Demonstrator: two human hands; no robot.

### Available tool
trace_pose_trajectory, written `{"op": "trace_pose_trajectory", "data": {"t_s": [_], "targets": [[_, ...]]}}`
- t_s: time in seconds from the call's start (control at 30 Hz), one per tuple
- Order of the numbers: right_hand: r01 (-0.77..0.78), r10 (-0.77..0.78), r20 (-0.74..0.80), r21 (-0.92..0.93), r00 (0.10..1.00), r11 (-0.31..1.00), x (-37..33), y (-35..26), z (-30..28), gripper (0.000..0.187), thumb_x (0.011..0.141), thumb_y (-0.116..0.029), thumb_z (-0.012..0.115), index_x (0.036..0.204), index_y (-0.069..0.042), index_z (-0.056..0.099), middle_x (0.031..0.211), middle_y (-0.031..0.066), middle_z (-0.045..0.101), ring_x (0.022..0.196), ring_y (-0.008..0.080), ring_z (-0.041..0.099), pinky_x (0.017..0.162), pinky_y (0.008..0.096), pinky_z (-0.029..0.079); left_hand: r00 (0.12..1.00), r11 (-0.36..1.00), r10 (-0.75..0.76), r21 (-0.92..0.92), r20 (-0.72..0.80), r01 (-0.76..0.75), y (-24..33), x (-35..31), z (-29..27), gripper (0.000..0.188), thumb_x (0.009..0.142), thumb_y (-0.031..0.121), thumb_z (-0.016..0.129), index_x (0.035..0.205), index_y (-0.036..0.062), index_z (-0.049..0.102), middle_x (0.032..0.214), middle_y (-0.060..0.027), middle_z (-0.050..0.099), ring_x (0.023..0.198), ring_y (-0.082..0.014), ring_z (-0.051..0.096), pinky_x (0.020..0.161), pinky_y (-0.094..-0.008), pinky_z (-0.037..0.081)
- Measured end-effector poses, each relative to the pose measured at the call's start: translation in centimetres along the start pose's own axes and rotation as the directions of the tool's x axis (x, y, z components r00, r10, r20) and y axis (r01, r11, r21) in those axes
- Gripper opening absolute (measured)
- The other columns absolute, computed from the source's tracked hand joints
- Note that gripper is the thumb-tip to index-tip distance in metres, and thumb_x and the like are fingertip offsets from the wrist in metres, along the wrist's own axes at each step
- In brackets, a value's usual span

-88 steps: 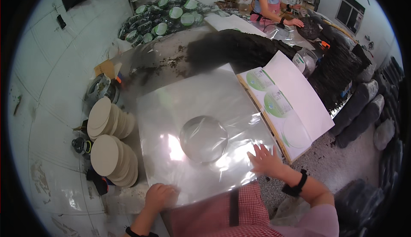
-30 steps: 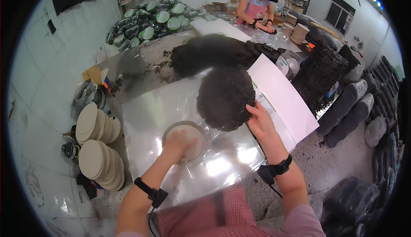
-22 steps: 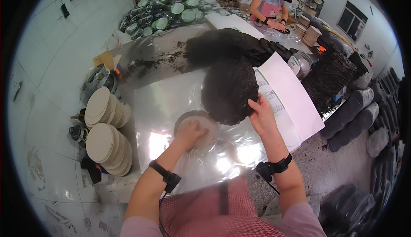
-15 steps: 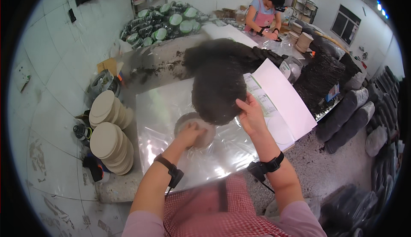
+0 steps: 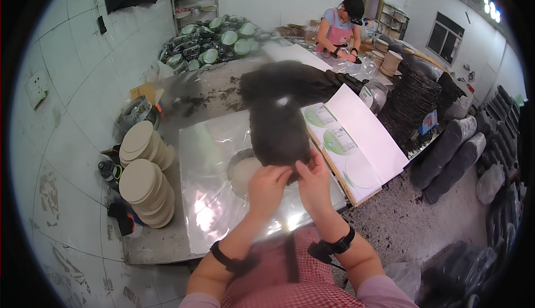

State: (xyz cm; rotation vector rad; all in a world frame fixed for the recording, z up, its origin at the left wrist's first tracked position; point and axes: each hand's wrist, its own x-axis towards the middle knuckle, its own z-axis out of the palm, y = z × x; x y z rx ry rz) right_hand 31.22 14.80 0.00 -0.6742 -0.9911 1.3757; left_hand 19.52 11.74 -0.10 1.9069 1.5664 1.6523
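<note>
A dark round pressed cake (image 5: 277, 128) is held up on edge above the table. My left hand (image 5: 268, 184) and my right hand (image 5: 314, 181) both grip its near rim, side by side. Under it, a pale round disc (image 5: 243, 172) lies beneath a sheet of clear shiny film (image 5: 212, 196) spread over the grey table (image 5: 159, 247). The cake hides the far part of the disc.
Two stacks of tan round discs (image 5: 146, 181) sit at the table's left edge. White sheets with green round prints (image 5: 351, 141) lie to the right. A heap of dark cakes (image 5: 301, 79) lies behind, and another person (image 5: 341, 29) works at the far end.
My left hand has left the pale disc and joined my right hand on the dark cake. The cake has swung from flat over the film to upright in front of me.
</note>
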Motion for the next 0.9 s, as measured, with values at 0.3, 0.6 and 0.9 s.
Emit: {"op": "trace_pose_trajectory", "data": {"t_s": [0.3, 0.6, 0.9], "targets": [[0.113, -0.11, 0.028, -0.195, 0.994, 0.974, -1.0, 1.4, -0.9, 0.046, 0.087, 0.007, 0.049, 0.131, 0.002, 0.038, 0.121, 0.0089, 0.052, 0.11, 0.0153, 0.051, 0.094, 0.0277, 0.042, 0.961, 0.963, -0.267, 0.009, 0.075, 0.268, 1.1, -0.2, 0.8, 0.012, 0.079, 0.017, 0.065, 0.081, 0.0048, 0.067, 0.081, -0.0116, 0.066, 0.074, -0.0289, 0.061, 0.067, -0.0375, 0.048], [0.081, -0.075, 0.035, -0.218, 0.997, 0.973, 2.8, -0.2, -7.4, 0.039, 0.088, 0.005, 0.05, 0.126, -0.001, 0.045, 0.12, 0.0091, 0.055, 0.11, 0.0168, 0.054, 0.094, 0.0301, 0.044, 0.904, 0.905, -0.04, -0.369, 0.425, 0.213, 1.9, -4.2, -0.1, 0.011, 0.08, 0.008, 0.062, 0.09, 0.0028, 0.059, 0.097, -0.0114, 0.063, 0.088, -0.0248, 0.06, 0.08, -0.0319, 0.048], [0.679, -0.286, 0.625, -0.586, 0.726, 0.442, 4.0, 7.7, -4.9, 0.044, 0.08, 0.003, 0.055, 0.124, -0.007, 0.054, 0.13, 0.0129, 0.053, 0.125, 0.0244, 0.047, 0.104, 0.0376, 0.037, 0.99, 0.991, -0.093, -0.084, 0.107, 0.102, -2.5, -1.2, -6.6, 0.035, 0.08, 0.023, 0.066, 0.112, 0.0103, 0.061, 0.113, -0.0153, 0.061, 0.102, -0.0262, 0.059, 0.088, -0.0378, 0.046]]}}
